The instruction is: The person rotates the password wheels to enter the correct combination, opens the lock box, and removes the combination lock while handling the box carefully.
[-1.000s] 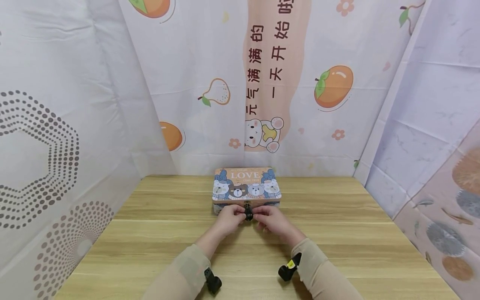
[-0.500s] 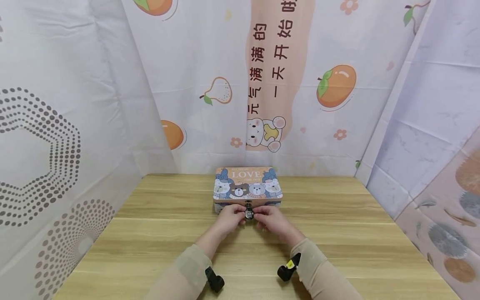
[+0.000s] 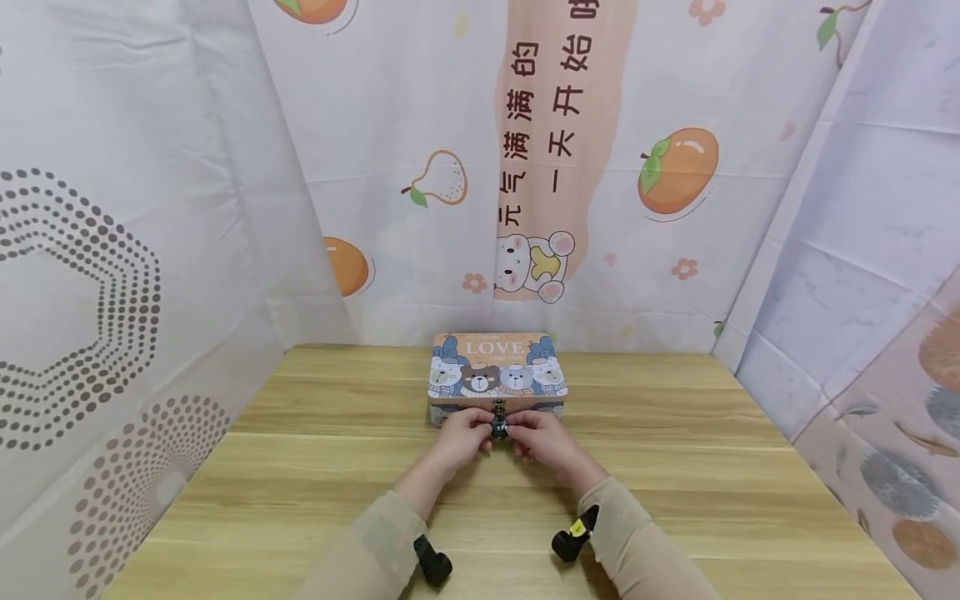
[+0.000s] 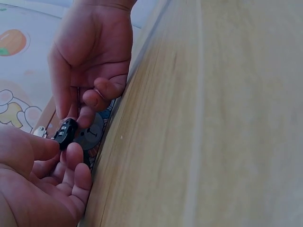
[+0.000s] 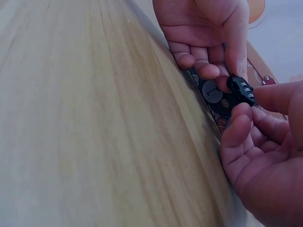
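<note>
One black padlock (image 4: 65, 134) | left hand (image 3: 463, 433), right hand (image 3: 550, 437) both pinch it | bear-print box (image 3: 495, 367) sits just behind, on table (image 3: 675, 467)

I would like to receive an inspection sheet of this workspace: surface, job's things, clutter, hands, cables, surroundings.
Surface: wood-grain table.
Job's things: bear-print box, lid closed; black padlock with number dials at its front.
Clutter: nothing seen.
Hands: left hand and right hand pinch the padlock from opposite sides; black wrist cameras at both sleeves.
Cables: nothing seen.
Surroundings: printed cloth behind and on both sides.
</note>
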Motion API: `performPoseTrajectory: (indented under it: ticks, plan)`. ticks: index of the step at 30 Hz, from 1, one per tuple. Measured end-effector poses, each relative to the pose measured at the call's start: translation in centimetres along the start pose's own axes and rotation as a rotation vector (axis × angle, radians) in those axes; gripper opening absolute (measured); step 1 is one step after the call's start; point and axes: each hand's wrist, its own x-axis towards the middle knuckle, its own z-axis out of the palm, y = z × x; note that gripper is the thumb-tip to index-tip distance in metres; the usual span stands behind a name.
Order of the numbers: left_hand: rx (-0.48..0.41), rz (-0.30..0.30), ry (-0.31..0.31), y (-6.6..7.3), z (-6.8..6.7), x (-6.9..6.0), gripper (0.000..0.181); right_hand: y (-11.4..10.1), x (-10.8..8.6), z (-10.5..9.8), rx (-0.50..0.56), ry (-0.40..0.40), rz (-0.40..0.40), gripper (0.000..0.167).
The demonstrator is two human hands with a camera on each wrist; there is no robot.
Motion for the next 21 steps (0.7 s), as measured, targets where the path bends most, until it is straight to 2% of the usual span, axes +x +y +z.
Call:
performPoseTrajectory:
  ticks: [7, 21]
  plan:
    - [-0.018, -0.007, 0.010, -0.11, 0.03, -0.05, 0.020, 0.56, 0.35, -0.17, 0.057, -0.009, 0.020, 0.028]
    - [-0.002, -0.009, 0.011, 0.17, -0.04, -0.22, 0.018, 0.63, 0.38, -0.07, 0.135, -0.005, 0.043, 0.031]
